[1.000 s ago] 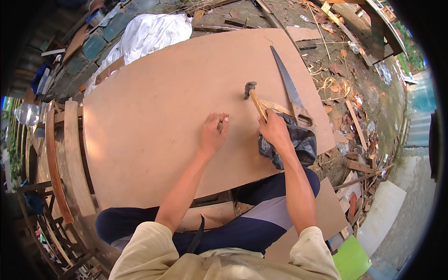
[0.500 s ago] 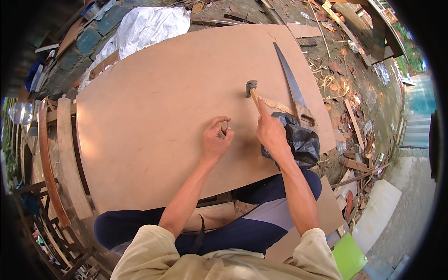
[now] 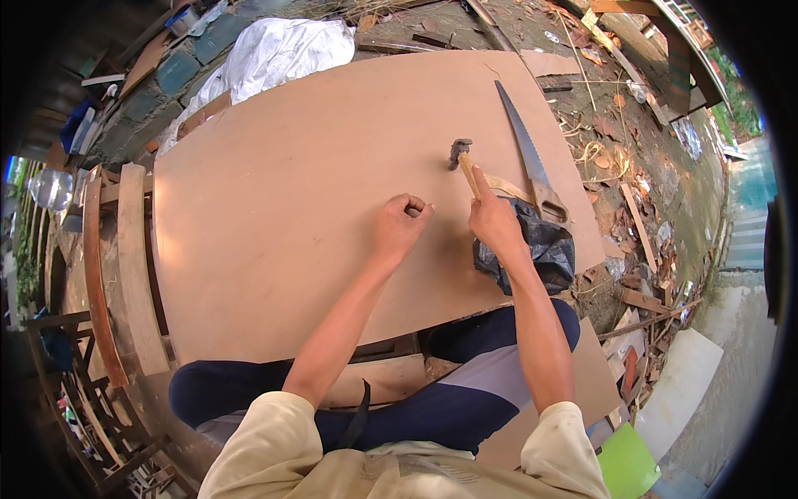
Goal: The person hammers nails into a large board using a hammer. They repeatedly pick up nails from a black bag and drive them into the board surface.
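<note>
A large brown board [image 3: 291,183] lies flat in front of me. My left hand [image 3: 399,229] rests on it with the fingers curled in, the fingertips pinched together on something too small to make out. My right hand [image 3: 496,220] is closed round the wooden handle of a hammer [image 3: 463,162], whose dark metal head lies on the board. A hand saw [image 3: 528,158] lies on the board just right of the hammer. A black plastic bag [image 3: 532,249] sits under my right wrist at the board's edge.
White sheeting [image 3: 283,46] lies crumpled beyond the board's far edge. Curved wooden slats [image 3: 129,266] run along the left side. Wood offcuts and shavings [image 3: 640,208] litter the ground on the right, with a green sheet [image 3: 628,461] at lower right.
My left hand has slid a little toward me and its fingers have curled tighter. My right hand stays on the hammer handle.
</note>
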